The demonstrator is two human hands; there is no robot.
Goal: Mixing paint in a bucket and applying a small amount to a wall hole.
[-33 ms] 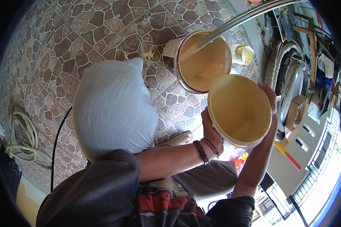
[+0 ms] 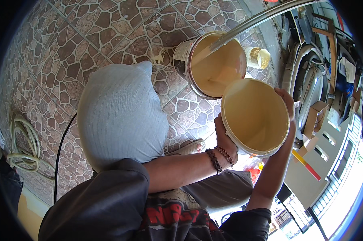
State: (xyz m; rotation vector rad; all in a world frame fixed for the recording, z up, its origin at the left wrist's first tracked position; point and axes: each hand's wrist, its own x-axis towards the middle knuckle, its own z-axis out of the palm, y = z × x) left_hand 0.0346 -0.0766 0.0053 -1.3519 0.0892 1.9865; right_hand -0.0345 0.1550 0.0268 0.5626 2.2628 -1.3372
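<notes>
Between my two hands is a pale cream bucket (image 2: 225,116), tilted with its mouth toward me and its inside coated cream. My left hand (image 2: 226,136), with beaded bracelets at the wrist, is closed on the near left of its wall. On the far right side, my right hand (image 2: 286,102) grips the rim. Just beyond, a second bucket (image 2: 182,60) stands on the floor with cream-coloured liquid in it. A long metal bar (image 2: 253,25) slants into that bucket from the upper right, its lower end pale. The held bucket overlaps the standing one's near edge in view; contact cannot be told.
A large rounded shape in grey cloth (image 2: 123,116) fills the left middle. Beyond the standing bucket sits a small white-and-gold container (image 2: 258,58). A coiled hose (image 2: 26,150) and black cable (image 2: 59,154) lie left on stone-patterned tiles (image 2: 97,24). Cardboard (image 2: 316,116) and clutter line the right.
</notes>
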